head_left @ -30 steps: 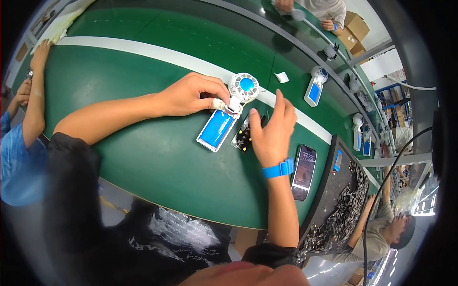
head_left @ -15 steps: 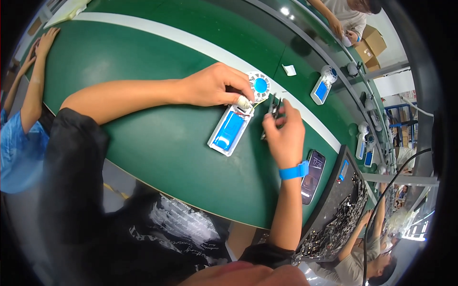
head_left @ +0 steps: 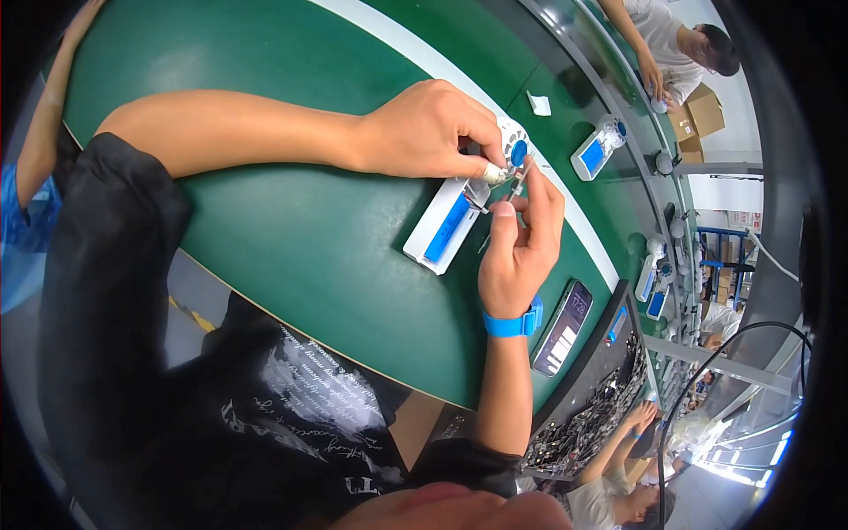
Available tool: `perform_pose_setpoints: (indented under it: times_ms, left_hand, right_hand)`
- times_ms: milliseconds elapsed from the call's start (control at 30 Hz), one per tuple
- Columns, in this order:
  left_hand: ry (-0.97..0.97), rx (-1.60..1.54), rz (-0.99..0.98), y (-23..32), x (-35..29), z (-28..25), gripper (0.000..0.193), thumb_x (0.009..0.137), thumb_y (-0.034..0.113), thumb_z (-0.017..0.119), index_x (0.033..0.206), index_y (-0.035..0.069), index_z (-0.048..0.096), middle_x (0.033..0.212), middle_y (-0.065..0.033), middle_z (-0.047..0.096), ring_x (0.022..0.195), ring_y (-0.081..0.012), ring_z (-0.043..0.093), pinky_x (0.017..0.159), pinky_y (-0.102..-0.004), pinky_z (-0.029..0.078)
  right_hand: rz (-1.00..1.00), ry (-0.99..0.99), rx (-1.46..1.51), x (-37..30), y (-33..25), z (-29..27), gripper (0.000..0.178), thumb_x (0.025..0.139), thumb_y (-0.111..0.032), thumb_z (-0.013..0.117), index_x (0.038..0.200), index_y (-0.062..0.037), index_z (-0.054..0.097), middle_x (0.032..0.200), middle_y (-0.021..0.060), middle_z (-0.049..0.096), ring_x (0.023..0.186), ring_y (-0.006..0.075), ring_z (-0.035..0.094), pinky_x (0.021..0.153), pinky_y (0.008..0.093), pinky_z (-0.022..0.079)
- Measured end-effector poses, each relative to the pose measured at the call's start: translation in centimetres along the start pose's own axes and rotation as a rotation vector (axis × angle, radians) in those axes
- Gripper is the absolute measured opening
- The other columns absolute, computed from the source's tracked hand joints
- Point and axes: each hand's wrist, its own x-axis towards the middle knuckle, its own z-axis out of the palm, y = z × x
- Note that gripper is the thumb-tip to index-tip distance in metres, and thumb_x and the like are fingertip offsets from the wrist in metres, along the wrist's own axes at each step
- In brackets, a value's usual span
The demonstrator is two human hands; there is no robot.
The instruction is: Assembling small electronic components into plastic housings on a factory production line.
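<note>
A white handheld fan (head_left: pixel 456 240) lies on the green table with its housing uncovered. Inside it are a blue battery (head_left: pixel 447 230) and thin wires near the neck. My left hand (head_left: pixel 433 132) pinches the fan's neck just below the round head (head_left: pixel 515 141); a white cover wraps the thumb tip. Close against it, my right hand (head_left: pixel 526 238) is closed on a slim metal tool (head_left: pixel 519 184) that looks like tweezers, held at the wires. The fingers partly hide the neck and the tool's tip.
A phone (head_left: pixel 563 329) lies right of my right forearm, beside a dark tray (head_left: pixel 587 389) heaped with small parts. Past the white strip are a scrap of white paper (head_left: pixel 539 103) and another opened fan (head_left: pixel 599 148). Co-workers sit at the far side, the left and the lower right.
My right hand has moved in to the fan's neck, bringing the tool to the wires. The fan is now tilted, showing more of its side wall. The whole view has shifted.
</note>
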Motion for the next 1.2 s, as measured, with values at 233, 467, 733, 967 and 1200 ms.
perform_pose_setpoints:
  times_ms: [233, 467, 733, 967, 1200]
  left_hand:
    - [0.087, 0.165, 0.067, 0.3, -0.6, 0.5, 0.009, 0.075, 0.013, 0.075, 0.081, 0.007, 0.074, 0.079, -0.0022, 0.07, 0.067, -0.0211, 0.065, 0.058, -0.0329, 0.05]
    - [0.141, 0.347, 0.204, 1.0, -0.5, 0.0, 0.01, 0.07, 0.01, 0.077, 0.079, 0.008, 0.072, 0.077, -0.0025, 0.067, 0.067, -0.0223, 0.063, 0.056, -0.0337, 0.049]
    - [-0.094, 0.317, -0.006, 1.4, 0.5, -2.6, 0.017, 0.067, 0.012, 0.078, 0.082, 0.007, 0.071, 0.083, -0.0043, 0.068, 0.072, -0.0249, 0.064, 0.062, -0.0346, 0.051]
    - [-0.616, 0.098, 0.116, -2.2, 5.3, -2.6, 0.033, 0.065, 0.025, 0.079, 0.093, 0.009, 0.07, 0.099, -0.0094, 0.069, 0.089, -0.0307, 0.067, 0.079, -0.0399, 0.054]
    - [-0.258, 0.53, -0.509, -15.9, 12.5, -8.9, 0.029, 0.082, 0.032, 0.065, 0.088, 0.005, 0.075, 0.083, -0.0085, 0.071, 0.069, -0.0211, 0.066, 0.064, -0.0393, 0.051]
  right_hand:
    - [-0.029, -0.029, -0.104, -0.4, -0.1, 0.6, 0.044, 0.095, -0.004, 0.053, 0.138, 0.0017, 0.057, 0.123, 0.0134, 0.056, 0.085, 0.0147, 0.059, 0.073, 0.0265, 0.05]
    - [-0.098, -0.105, -0.153, -0.3, 0.4, 0.5, 0.044, 0.098, -0.005, 0.049, 0.14, 0.0031, 0.054, 0.124, 0.0145, 0.056, 0.083, 0.015, 0.06, 0.071, 0.0281, 0.051]
    - [-0.07, -0.282, -0.024, 1.1, -0.3, -0.7, 0.042, 0.097, -0.006, 0.048, 0.137, 0.0053, 0.055, 0.125, 0.017, 0.056, 0.086, 0.0209, 0.063, 0.076, 0.0318, 0.052]
    - [-0.1, -0.362, -0.236, 0.8, -1.6, -0.8, 0.047, 0.097, -0.016, 0.056, 0.14, 0.0006, 0.049, 0.127, 0.0165, 0.056, 0.097, 0.0334, 0.065, 0.082, 0.0409, 0.054]
    - [-0.069, -0.269, -0.514, -4.8, -3.5, -8.5, 0.053, 0.094, -0.025, 0.062, 0.14, -0.0035, 0.048, 0.123, 0.0158, 0.059, 0.101, 0.0335, 0.065, 0.085, 0.043, 0.055]
